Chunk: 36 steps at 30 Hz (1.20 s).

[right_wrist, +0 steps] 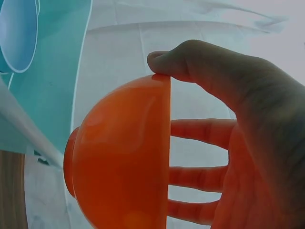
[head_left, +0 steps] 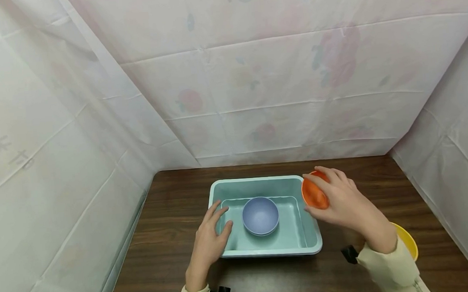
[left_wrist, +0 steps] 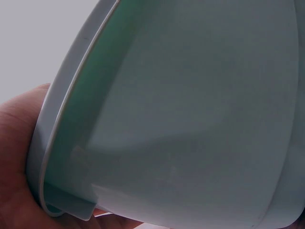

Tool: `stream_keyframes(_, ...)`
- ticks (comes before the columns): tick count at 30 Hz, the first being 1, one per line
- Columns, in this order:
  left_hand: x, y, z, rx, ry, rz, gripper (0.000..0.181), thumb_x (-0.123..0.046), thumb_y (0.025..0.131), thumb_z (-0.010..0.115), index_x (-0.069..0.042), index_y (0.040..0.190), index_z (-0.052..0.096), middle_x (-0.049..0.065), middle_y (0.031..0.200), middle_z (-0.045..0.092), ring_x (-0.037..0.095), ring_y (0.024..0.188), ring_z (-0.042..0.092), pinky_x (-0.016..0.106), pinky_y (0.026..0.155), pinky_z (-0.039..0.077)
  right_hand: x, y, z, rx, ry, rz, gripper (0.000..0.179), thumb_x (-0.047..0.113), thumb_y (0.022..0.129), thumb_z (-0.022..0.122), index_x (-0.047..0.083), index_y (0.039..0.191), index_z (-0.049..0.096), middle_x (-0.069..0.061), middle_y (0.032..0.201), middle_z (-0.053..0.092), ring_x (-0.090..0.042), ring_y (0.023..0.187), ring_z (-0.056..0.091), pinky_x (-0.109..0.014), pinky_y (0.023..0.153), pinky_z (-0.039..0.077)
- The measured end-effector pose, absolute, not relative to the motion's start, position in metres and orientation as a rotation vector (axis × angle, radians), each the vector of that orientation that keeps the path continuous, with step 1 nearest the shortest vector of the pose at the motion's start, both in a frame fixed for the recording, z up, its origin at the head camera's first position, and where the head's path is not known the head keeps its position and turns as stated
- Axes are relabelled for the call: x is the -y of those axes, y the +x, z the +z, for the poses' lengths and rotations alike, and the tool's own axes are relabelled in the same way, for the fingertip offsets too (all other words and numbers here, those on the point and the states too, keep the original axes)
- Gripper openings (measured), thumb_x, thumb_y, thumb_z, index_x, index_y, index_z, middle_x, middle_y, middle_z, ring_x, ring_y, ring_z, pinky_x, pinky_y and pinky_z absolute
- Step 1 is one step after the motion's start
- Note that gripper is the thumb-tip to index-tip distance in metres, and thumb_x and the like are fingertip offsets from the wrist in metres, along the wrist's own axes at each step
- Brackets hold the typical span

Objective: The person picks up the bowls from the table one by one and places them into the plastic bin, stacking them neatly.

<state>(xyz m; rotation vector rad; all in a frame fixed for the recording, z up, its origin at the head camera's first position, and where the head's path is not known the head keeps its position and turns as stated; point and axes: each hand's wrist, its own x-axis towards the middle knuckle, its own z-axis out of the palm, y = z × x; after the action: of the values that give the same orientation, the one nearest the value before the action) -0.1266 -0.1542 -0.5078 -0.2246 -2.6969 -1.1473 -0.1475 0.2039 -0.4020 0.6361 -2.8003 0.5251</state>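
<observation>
In the head view, my right hand (head_left: 343, 197) holds an orange bowl (head_left: 314, 193) above the right rim of a pale teal tub (head_left: 260, 253). The right wrist view shows this bowl (right_wrist: 124, 157) tipped on its side, base away from the palm, with the thumb at its rim. My left hand (head_left: 209, 241) lies at the tub's left side, fingers spread and slightly bent, thumb over the inside. In the left wrist view, part of that hand (left_wrist: 16, 157) shows behind the tub's rim. A periwinkle bowl (head_left: 260, 216) sits in the tub, a second rim showing just beneath it.
A yellow bowl (head_left: 408, 240) stands on the dark wooden table (head_left: 170, 226) at the right, partly hidden by the right sleeve. Pale printed sheets (head_left: 279, 94) hang behind the table and along both sides.
</observation>
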Motion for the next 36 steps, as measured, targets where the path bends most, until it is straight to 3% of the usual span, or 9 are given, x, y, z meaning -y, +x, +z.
stream_keyframes(14,0.153,-0.127,-0.507,2.702,-0.216,-1.157,0.042,-0.022,0.098,0.072,-0.012,0.139,0.065,0.003,0.160,0.046,0.034,0.143,0.050,0.060,0.104,0.049,-0.182,-0.165,-0.399,2.822,0.765,0.560,0.074,0.046,0.080,0.085,0.018,0.144,0.059,-0.021,0.148,0.048,-0.048,0.130,0.046,-0.068,0.097,0.045)
stream_keyframes(36,0.153,-0.125,-0.505,2.707,-0.185,-1.184,0.041,-0.021,0.098,0.072,-0.015,0.138,0.066,0.006,0.158,0.048,0.033,0.142,0.051,0.060,0.104,0.049,-0.144,-0.185,-0.385,2.743,1.055,0.395,0.075,0.050,0.080,0.084,0.020,0.144,0.060,-0.014,0.146,0.051,-0.037,0.129,0.048,-0.058,0.093,0.050)
